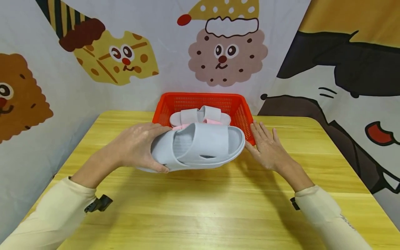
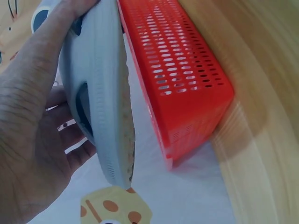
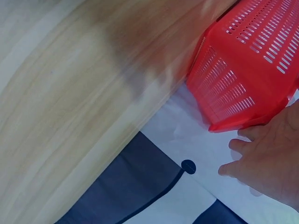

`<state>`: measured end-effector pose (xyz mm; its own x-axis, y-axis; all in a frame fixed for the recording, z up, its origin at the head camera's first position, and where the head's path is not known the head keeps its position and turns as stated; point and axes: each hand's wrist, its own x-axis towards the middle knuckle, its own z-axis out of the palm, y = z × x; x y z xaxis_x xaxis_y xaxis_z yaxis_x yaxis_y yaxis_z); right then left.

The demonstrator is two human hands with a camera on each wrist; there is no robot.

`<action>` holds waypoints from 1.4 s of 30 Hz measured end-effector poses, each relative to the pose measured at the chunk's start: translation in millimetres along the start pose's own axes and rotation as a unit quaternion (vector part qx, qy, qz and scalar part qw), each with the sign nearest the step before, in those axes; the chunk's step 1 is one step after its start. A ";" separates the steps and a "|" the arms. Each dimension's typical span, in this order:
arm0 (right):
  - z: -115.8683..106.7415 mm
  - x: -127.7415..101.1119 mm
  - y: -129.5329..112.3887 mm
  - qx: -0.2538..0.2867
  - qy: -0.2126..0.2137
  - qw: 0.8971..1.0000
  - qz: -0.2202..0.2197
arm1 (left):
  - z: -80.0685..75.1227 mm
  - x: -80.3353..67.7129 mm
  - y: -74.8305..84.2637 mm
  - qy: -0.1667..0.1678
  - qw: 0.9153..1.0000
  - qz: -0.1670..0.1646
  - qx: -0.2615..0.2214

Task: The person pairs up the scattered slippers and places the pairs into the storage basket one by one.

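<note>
My left hand [image 1: 142,147] grips the heel end of a light grey slide slipper [image 1: 200,146] and holds it just in front of a red perforated basket [image 1: 240,113]. In the left wrist view the slipper [image 2: 103,93] shows edge-on beside the basket [image 2: 182,70], with my left hand [image 2: 32,140] curled round it. Inside the basket lies another grey slipper [image 1: 200,116] on top of something pink [image 1: 215,122]. My right hand [image 1: 265,146] is flat with straight fingers beside the basket's front right corner, holding nothing. My right hand's fingers [image 3: 266,158] show next to the basket [image 3: 247,79].
The basket stands at the far edge of a yellow wooden table [image 1: 200,208]. Cartoon-printed cloth backdrops [image 1: 125,59] hang behind and to both sides of the table. Cream sleeves cover both forearms.
</note>
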<state>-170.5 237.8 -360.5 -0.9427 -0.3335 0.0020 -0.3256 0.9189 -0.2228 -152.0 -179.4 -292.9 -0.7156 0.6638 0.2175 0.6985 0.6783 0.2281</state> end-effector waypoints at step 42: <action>0.0 2.0 -1.7 0.022 -0.017 1.000 0.015 | -0.1 55.2 -30.8 -0.017 0.995 -0.054 -0.081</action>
<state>-171.8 235.6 -360.2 -0.9490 -0.3129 -0.0386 -0.2923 0.9191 -0.2642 -213.0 -163.6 -287.9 -0.7838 0.6020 0.1525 0.6062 0.6882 0.3987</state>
